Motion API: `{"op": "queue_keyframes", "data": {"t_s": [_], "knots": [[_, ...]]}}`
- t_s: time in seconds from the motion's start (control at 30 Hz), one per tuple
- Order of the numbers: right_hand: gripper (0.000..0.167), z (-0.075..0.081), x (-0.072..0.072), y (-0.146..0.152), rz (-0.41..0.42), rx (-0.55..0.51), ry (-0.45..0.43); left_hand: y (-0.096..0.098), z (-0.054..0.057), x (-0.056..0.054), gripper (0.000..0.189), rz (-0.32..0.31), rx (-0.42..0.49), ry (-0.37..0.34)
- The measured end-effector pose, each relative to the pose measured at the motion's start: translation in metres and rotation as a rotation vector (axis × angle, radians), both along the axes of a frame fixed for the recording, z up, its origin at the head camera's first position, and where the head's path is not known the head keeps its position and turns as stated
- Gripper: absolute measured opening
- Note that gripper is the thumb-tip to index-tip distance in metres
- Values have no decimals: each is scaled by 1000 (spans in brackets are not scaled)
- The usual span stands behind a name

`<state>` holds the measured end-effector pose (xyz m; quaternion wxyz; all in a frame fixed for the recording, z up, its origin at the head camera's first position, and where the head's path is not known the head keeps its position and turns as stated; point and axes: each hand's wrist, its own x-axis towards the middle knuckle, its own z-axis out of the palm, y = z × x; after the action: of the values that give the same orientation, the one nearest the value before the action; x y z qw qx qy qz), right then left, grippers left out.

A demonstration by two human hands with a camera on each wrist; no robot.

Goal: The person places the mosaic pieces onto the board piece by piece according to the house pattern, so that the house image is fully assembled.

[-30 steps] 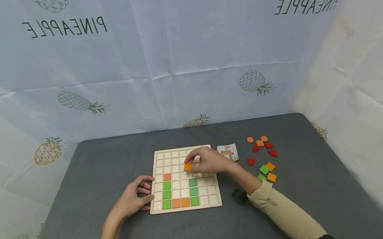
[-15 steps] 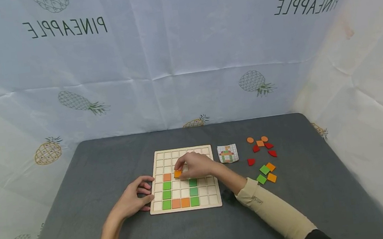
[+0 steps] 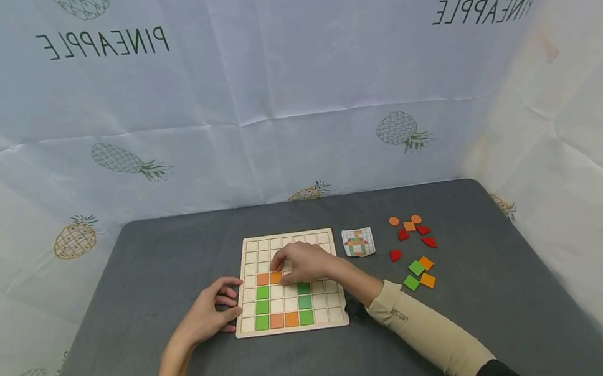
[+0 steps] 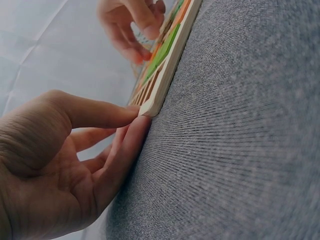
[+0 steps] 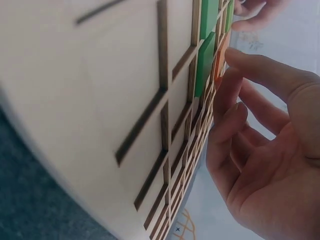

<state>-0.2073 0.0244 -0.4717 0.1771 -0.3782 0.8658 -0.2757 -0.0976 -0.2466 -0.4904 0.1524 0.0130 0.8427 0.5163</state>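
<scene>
My left hand (image 3: 209, 309) holds the left edge of the wooden grid board (image 3: 337, 316), thumb and fingers at its rim; the left wrist view shows this hand (image 4: 70, 155) close up. Over the board, my right hand (image 3: 306, 261) pinches an orange square tile (image 3: 275, 277) at the cell right of a salmon square tile (image 3: 263, 279). The tile looks level with its neighbour. In the right wrist view my right hand (image 5: 265, 135) has thumb and forefinger close together at an orange tile. Green tiles (image 3: 262, 307) form two columns, with orange-toned tiles (image 3: 292, 319) between them at the bottom.
A small pattern card (image 3: 358, 242) lies right of the board. Farther right are loose orange discs (image 3: 393, 221), red pieces (image 3: 396, 255), and green (image 3: 411, 282) and orange squares (image 3: 428, 280). A dark object (image 3: 355, 310) sits under the right forearm. A pineapple-print cloth hangs behind the table.
My right hand has moved left and toward me over the board, bringing the orange square tile down beside the salmon one. The left hand has stayed at the board's edge.
</scene>
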Motion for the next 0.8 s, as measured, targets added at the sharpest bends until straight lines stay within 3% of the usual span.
{"op": "queue_keyframes", "data": {"t_s": [0.53, 0.8], "knots": [[33, 10, 3, 36, -15, -98, -63, 0, 1, 1, 56, 2, -2, -6], [38, 20, 0, 67, -89, -136, -119, 0, 1, 0, 56, -5, -3, 0]]}}
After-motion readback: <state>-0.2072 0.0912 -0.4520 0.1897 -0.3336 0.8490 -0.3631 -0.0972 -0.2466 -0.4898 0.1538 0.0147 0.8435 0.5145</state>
